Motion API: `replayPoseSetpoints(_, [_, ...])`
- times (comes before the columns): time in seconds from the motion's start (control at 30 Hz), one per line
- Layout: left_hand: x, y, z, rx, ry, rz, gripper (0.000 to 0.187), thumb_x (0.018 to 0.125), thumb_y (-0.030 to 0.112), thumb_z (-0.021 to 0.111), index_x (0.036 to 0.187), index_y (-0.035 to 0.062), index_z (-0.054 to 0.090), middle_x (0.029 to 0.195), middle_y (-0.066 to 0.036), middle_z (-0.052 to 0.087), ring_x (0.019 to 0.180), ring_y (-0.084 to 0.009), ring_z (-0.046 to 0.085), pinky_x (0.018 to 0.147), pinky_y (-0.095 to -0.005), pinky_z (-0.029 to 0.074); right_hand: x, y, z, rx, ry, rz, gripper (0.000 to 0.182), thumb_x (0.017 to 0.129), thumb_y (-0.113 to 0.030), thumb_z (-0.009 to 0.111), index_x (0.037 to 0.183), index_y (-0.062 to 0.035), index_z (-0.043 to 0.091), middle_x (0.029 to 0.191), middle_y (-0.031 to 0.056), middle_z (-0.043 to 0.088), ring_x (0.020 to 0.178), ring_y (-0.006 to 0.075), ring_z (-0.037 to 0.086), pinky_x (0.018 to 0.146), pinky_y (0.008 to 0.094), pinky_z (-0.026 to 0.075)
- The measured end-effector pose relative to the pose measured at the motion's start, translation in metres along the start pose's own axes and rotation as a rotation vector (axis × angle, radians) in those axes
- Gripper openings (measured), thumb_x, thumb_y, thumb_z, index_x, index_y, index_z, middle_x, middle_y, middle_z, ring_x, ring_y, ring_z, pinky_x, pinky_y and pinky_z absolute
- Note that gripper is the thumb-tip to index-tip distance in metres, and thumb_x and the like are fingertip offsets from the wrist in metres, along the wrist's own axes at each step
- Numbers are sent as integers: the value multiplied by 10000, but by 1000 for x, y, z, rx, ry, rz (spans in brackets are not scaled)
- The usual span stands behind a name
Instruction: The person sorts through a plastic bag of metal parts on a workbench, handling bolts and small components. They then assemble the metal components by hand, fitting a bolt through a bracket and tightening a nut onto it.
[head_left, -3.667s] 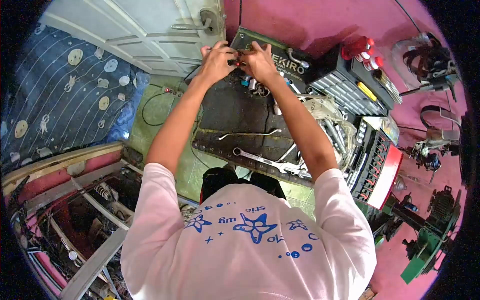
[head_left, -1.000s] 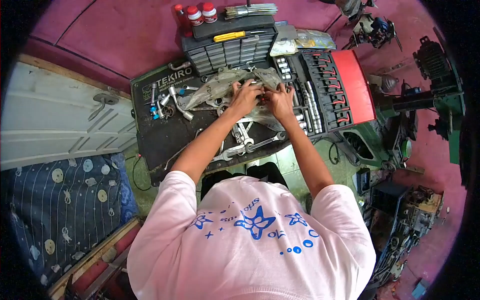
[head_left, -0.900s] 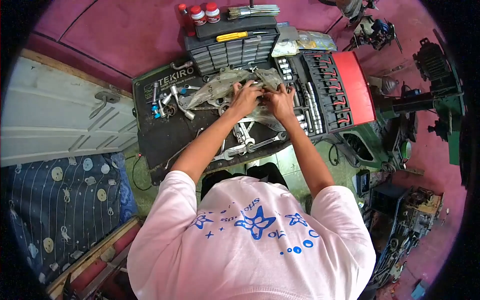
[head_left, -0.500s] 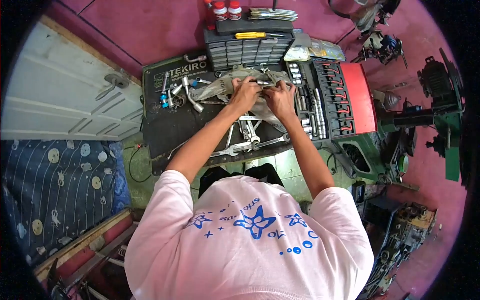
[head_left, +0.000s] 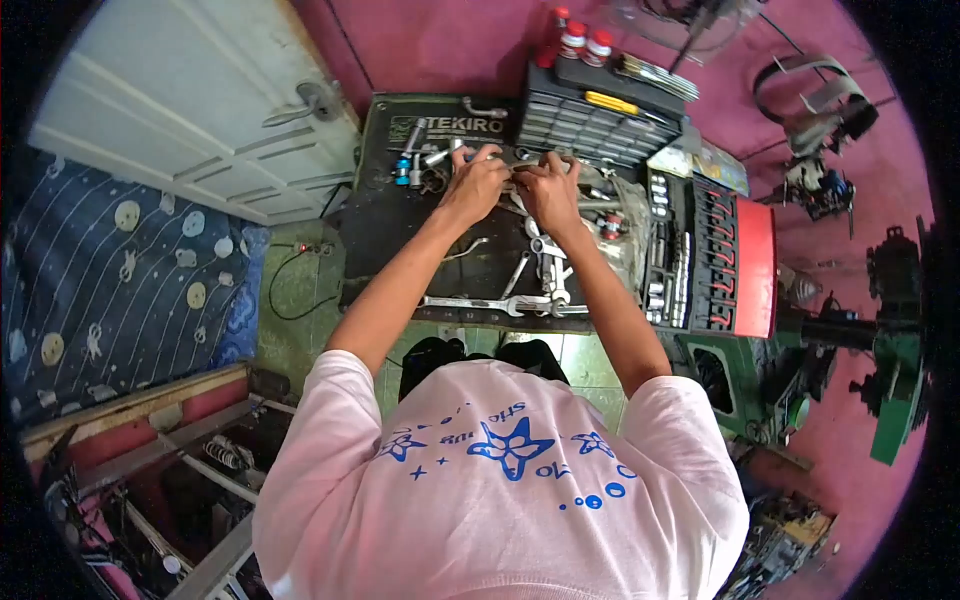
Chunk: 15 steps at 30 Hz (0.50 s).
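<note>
Both hands meet at 12 o'clock over the open black tool case (head_left: 380,215), above the loose metal fittings. The left hand (head_left: 474,183) and right hand (head_left: 548,188) have their fingers curled inward around a small metal part (head_left: 512,178) held between them; what it is cannot be made out, and how tightly each hand closes on it cannot be told. The part sits just above the case floor, near the lid marked TEKIRO.

At 10 o'clock of the hands lie loose sockets (head_left: 415,165), one blue-tipped. At 6 o'clock, combination wrenches (head_left: 480,302) lie across the case's near edge. At 3 o'clock a crumpled clear bag (head_left: 630,225) sits beside the red socket set (head_left: 715,260). At 1 o'clock stands a drawer organiser (head_left: 590,115) with red-capped bottles (head_left: 585,42) on top.

Risk assessment: the part is small and gripped only by fingertips, so a slip would likely drop it among the scattered sockets, where it could be hard to pick out. The forearms pass close over the wrenches; a careless withdrawal could knock them off the edge.
</note>
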<state>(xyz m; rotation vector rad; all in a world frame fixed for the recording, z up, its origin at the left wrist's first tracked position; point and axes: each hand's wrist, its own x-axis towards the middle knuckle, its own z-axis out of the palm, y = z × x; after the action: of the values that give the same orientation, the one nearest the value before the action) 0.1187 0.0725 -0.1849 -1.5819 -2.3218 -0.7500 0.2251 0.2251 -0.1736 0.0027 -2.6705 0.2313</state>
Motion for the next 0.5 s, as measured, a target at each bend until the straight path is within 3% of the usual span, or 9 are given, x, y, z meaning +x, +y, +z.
replayPoseSetpoints(0.17, [-38,-46,-29,46,72,-84,138,781,28,680,881,64,768,961,-32,711,1194,-224,575,942,-516,307,39,-42,28,-10,-32,-121,124,783,-161,715,896,-148,764,924,-5,714,1051,253,554,981,567,341])
replayPoseSetpoints(0.23, [-51,-61,-41,23,97,-142,131,777,36,689,876,68,768,966,-22,721,1185,-221,581,937,-516,307,54,-59,45,0,-1,-183,146,750,-192,753,890,-154,766,900,-26,695,1041,225,552,979,533,346])
replayPoseSetpoints(0.5, [-89,-125,-50,51,9,-285,107,777,44,709,862,74,767,944,-17,725,1185,-223,582,944,-515,296,96,-109,104,-119,-177,-213,103,806,-206,686,843,-163,772,967,-41,730,1094,242,558,1011,561,330])
